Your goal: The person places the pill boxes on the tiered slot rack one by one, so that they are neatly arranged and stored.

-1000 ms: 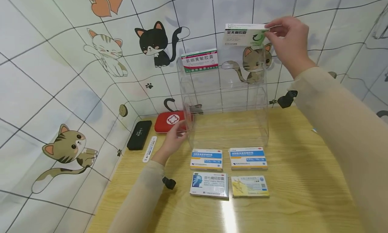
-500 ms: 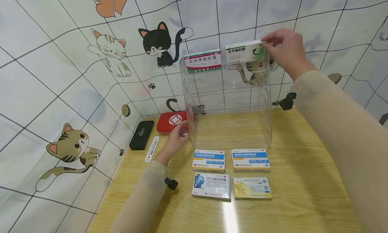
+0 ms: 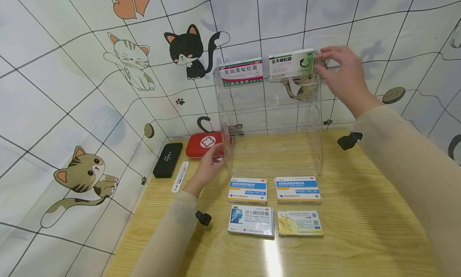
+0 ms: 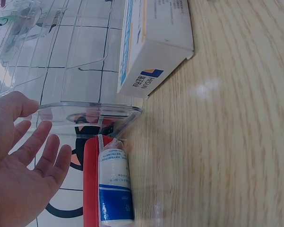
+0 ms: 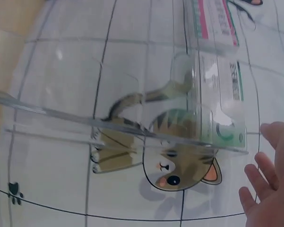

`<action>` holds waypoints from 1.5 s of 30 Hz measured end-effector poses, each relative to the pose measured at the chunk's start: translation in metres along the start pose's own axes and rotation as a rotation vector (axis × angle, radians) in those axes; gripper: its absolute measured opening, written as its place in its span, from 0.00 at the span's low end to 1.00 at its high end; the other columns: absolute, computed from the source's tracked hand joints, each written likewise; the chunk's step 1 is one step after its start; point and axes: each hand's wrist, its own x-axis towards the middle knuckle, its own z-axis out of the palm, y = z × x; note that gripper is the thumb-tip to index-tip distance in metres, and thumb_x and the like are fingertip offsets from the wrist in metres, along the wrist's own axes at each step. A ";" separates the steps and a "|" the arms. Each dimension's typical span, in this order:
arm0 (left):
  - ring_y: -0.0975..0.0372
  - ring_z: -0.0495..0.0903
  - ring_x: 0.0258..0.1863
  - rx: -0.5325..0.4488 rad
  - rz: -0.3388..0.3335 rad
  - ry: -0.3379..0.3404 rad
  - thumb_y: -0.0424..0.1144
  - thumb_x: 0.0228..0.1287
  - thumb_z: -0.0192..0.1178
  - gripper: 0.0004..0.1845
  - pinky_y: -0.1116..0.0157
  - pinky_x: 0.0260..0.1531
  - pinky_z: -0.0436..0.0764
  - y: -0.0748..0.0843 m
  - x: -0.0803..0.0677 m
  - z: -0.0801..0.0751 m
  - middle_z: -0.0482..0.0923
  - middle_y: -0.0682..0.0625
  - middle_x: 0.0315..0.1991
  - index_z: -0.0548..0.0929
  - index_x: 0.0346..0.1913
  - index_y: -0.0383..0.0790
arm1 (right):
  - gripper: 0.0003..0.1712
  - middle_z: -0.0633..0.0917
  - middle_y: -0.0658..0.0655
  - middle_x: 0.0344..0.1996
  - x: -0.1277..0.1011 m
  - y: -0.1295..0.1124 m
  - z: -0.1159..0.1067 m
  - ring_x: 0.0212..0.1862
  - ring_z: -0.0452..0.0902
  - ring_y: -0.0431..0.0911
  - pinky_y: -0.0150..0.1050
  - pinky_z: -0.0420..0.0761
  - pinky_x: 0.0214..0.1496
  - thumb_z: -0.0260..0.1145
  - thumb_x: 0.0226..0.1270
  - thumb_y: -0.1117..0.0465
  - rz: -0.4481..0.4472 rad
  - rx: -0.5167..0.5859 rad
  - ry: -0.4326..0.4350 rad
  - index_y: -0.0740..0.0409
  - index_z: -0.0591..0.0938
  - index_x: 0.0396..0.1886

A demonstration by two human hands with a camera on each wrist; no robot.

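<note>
bright, even light; glare streak on the table (image 3: pixel 272 253); wide-angle bending at edges; wrist views soft close up.

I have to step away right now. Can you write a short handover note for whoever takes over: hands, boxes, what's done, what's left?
Right hand: open, fingers beside the green-and-white box, which stands on the top tier of the clear rack.
Left hand: open, steadying the rack's lower left edge.
Done: the red-and-white box and the green-and-white box are on the top tier.
Left: four boxes on the table in front of the rack, namely two blue-striped boxes, a blue head-logo box and a yellow box. Lower tiers look empty.
</note>
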 end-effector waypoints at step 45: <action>0.55 0.72 0.65 0.015 0.000 0.015 0.38 0.71 0.65 0.32 0.48 0.66 0.77 -0.004 0.001 0.001 0.71 0.53 0.71 0.68 0.74 0.56 | 0.31 0.88 0.56 0.50 -0.242 0.098 0.054 0.51 0.84 0.51 0.43 0.86 0.50 0.77 0.63 0.54 0.060 -0.035 -0.603 0.57 0.81 0.64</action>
